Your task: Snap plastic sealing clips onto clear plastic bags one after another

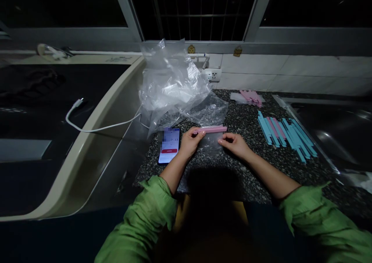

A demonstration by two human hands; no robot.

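A long pink bag sealing clip [213, 129] lies across the top of a small clear plastic bag [211, 143] above the dark counter. My left hand [190, 142] is closed on the left end of the clip, thumb on top. The fingers of my right hand [236, 144] pinch the right edge of the bag, just below the clip's right end. Beside my left hand lies a phone [169, 156] with its screen lit. Behind both hands is a large crumpled heap of clear plastic bags [174, 84].
Several blue clips [296, 139], with a few pink ones among them, lie on the speckled counter [247, 181] to the right. More pink clips [252, 97] sit farther back. A sink [343, 127] borders the right side, a washing machine [75, 146] with a white cable [95, 130] the left.
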